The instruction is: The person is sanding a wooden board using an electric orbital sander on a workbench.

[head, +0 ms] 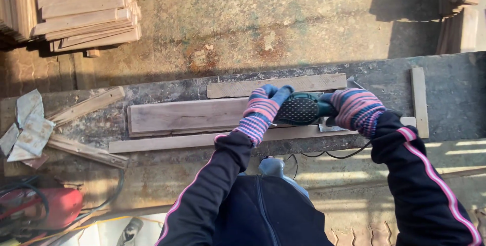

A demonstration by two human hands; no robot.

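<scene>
Both my hands wear striped pink-and-blue knit gloves. My left hand (263,108) is closed over the front of a dark green power sander (302,108). My right hand (355,108) grips its rear end. The sander rests on the right end of a wide wooden plank (185,116) lying flat on a dusty workbench (455,99). A long narrow strip (167,142) lies along the plank's near side, and a shorter board (276,86) lies along its far side. The sander's black cord (344,155) hangs off the bench's front edge.
A short upright wooden strip (419,101) lies at the bench's right. Loose slats (87,105) and worn sandpaper sheets (26,124) sit at the left. A stack of planks (88,18) stands on the concrete floor beyond. A red machine (48,208) with cables sits lower left.
</scene>
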